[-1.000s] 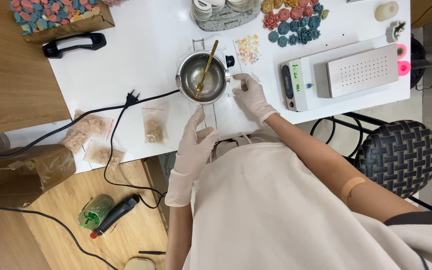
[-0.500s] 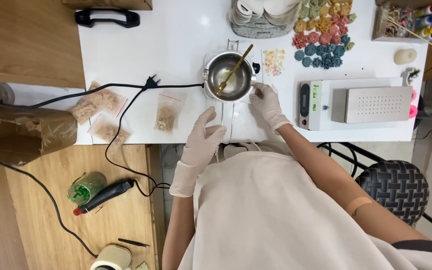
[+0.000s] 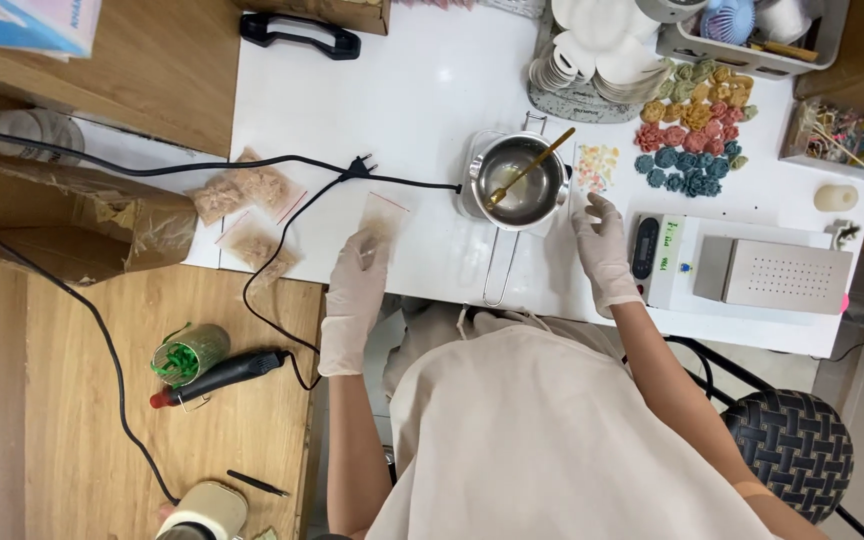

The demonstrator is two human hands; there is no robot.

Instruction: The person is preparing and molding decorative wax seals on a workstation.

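Both my hands wear pale gloves over a white table [image 3: 422, 110]. My left hand [image 3: 356, 290] lies over a small clear bag of tan flakes [image 3: 382, 217] near the table's front edge; whether it grips the bag I cannot tell. My right hand [image 3: 603, 250] hovers with fingers spread, just right of a small metal pot [image 3: 519, 180] that has a wooden stick leaning in it. A small bag of pastel pieces [image 3: 598, 166] lies just beyond that hand.
A black cable with a plug [image 3: 357, 167] crosses the table. More flake bags [image 3: 248, 205] lie at the left. Coloured flower shapes [image 3: 692, 140] and a white scale with a metal box [image 3: 742, 268] sit at the right. A black tool [image 3: 214, 376] and a green-filled cup [image 3: 188, 352] rest on the wooden bench.
My left hand has moved left from in front of the pot to the flake bag. My right hand stays beside the pot. The view has shifted right and nearer.
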